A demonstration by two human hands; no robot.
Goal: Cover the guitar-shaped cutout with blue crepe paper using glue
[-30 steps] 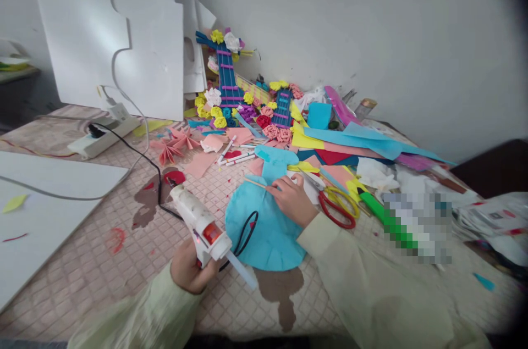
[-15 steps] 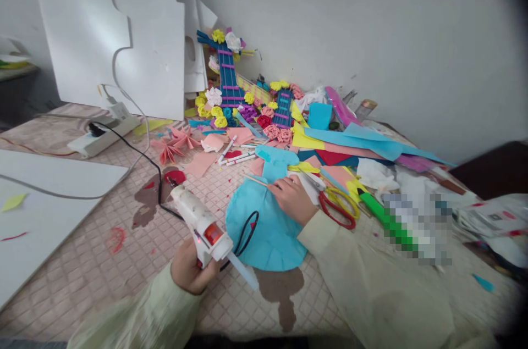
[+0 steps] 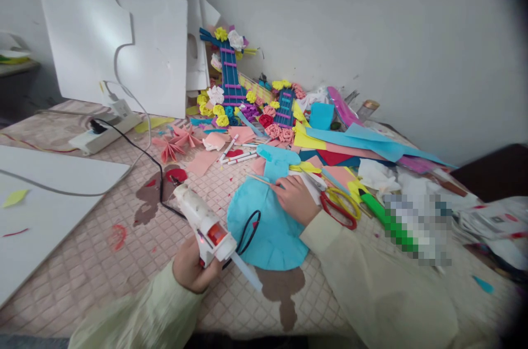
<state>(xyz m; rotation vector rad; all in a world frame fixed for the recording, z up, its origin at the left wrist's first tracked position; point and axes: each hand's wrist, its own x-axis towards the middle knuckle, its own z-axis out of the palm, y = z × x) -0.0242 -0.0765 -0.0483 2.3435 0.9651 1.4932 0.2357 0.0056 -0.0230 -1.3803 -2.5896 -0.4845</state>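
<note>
My left hand [image 3: 196, 267] is wrapped round the handle of a white hot glue gun [image 3: 198, 211], and a pale glue stick [image 3: 247, 273] pokes out of its rear end. The gun's nozzle points up and left, away from the blue piece. My right hand [image 3: 297, 199] pinches a thin wooden stick [image 3: 259, 179] between thumb and fingers. That hand lies over a light blue paper-covered shape [image 3: 264, 239] with a rounded body and a narrow neck. The stick's tip is over the left of the neck. A loop of black cord [image 3: 252, 228] lies across the blue shape.
Red and yellow scissors [image 3: 340, 209] and a green marker [image 3: 381, 214] lie right of my right hand. Paper flowers, blue decorated guitar shapes [image 3: 233, 77] and paper scraps crowd the back. The gun's black cord [image 3: 154, 159] runs to a power strip [image 3: 105, 134]. White boards [image 3: 94, 35] lean at left.
Almost nothing differs: the whole view shifts slightly. Both hands keep their holds on the glue gun and the wooden stick.
</note>
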